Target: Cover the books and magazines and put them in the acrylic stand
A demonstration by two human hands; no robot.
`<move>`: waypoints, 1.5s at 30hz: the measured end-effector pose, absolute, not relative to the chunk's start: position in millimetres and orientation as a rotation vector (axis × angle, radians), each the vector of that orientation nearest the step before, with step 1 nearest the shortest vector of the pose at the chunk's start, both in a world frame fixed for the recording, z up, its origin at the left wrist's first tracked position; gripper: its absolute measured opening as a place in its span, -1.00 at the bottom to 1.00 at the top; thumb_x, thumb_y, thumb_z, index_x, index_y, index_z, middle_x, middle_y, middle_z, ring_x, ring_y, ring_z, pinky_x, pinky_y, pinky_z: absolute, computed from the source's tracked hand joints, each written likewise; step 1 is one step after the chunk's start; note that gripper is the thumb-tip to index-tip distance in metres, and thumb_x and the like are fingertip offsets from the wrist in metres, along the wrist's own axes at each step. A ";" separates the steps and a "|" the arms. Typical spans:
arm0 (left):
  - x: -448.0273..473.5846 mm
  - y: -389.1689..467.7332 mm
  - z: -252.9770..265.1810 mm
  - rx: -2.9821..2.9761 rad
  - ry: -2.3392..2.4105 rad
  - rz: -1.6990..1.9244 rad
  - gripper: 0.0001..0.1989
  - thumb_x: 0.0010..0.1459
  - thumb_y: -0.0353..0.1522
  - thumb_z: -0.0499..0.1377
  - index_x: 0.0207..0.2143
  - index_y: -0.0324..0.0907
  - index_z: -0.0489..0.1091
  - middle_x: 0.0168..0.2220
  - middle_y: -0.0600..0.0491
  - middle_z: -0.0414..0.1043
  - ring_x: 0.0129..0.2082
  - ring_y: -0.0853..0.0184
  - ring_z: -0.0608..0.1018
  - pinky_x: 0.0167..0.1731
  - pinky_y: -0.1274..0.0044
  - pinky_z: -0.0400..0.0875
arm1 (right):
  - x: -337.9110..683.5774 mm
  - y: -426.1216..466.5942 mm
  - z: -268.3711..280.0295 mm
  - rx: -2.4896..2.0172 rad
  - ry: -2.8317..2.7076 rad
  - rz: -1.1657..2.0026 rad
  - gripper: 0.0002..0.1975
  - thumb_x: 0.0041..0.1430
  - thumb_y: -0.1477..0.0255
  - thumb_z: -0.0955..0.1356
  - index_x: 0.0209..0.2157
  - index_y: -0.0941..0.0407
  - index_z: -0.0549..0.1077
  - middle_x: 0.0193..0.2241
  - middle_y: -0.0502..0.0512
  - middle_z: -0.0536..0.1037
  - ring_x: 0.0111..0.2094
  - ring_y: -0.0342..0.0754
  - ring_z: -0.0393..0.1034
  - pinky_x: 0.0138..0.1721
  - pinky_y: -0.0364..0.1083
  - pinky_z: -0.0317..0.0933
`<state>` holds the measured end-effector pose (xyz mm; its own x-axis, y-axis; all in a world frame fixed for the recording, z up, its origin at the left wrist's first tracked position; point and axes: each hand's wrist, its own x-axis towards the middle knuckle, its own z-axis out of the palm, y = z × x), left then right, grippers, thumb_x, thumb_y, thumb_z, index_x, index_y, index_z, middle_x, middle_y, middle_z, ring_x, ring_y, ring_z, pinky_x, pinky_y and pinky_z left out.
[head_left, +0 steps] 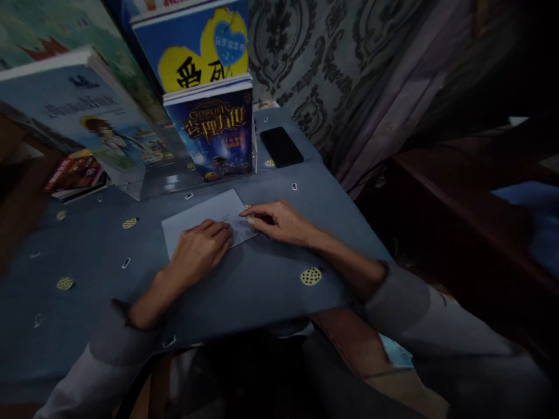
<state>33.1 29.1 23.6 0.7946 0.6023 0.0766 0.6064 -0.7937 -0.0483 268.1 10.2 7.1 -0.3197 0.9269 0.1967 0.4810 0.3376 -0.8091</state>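
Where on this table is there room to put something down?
Bare tablecloth shows left of the pale booklet and left hand, and in a smaller patch between the black phone and right hand. The back is crowded with standing books; booklet and hands fill the middle.

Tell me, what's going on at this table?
A person in grey sleeves is handling a pale paper lying on the blue-grey tablecloth; I can't tell whether it is one sheet or a thin booklet. The left hand rests on it, while the right hand has thumb and forefinger at its right edge. Beyond the paper, books stand upright, and a dark phone lies beside them, apart from both hands.
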 end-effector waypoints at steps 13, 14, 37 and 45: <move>-24.6 41.1 31.0 -2.647 -1.491 0.077 -0.61 0.38 -0.17 0.06 0.13 -0.10 0.43 -0.07 -0.09 0.50 -0.19 0.10 0.60 -0.34 0.40 0.45 | 275.5 14.8 7.3 -1.284 -1.970 0.771 -0.65 0.32 0.30 0.29 -0.06 0.18 0.60 -0.22 0.17 0.70 -0.24 0.03 0.58 -0.23 -0.04 0.37; -20.0 34.7 30.0 -2.664 -1.506 0.080 -0.63 0.38 -0.17 0.07 0.12 -0.11 0.43 -0.09 -0.07 0.50 -0.24 0.13 0.61 -0.37 0.42 0.43 | 276.2 15.5 6.3 -1.284 -1.996 0.741 -0.65 0.33 0.31 0.28 -0.05 0.17 0.60 -0.15 0.19 0.69 -0.18 0.06 0.58 -0.18 -0.01 0.38; -0.8 16.4 -20.5 -2.838 -1.235 -0.246 -0.46 0.42 -0.24 -0.08 0.33 -0.36 0.17 0.37 -0.31 0.15 0.40 0.05 0.22 0.32 0.10 0.18 | 221.5 -1.9 -27.1 -1.544 -2.393 0.332 -0.32 0.43 0.18 0.13 0.39 0.34 0.10 0.42 0.45 0.05 0.47 0.22 -0.19 0.42 0.30 -0.18; -2.0 19.5 -20.6 -2.856 -1.238 -0.205 -0.43 0.43 -0.22 -0.09 0.37 -0.34 0.10 0.41 -0.28 0.06 0.43 0.07 0.15 0.34 0.12 0.11 | 227.1 44.6 -23.5 -1.785 -2.260 0.310 -0.32 0.42 0.22 0.14 0.38 0.40 0.08 0.42 0.49 0.00 0.46 0.23 -0.19 0.42 0.28 -0.21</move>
<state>-2.0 19.5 -20.6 0.6764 0.7251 0.1292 0.7280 -0.6848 0.0322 227.1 44.6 -23.5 -0.2221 0.9732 0.0594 0.9212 0.2294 -0.3142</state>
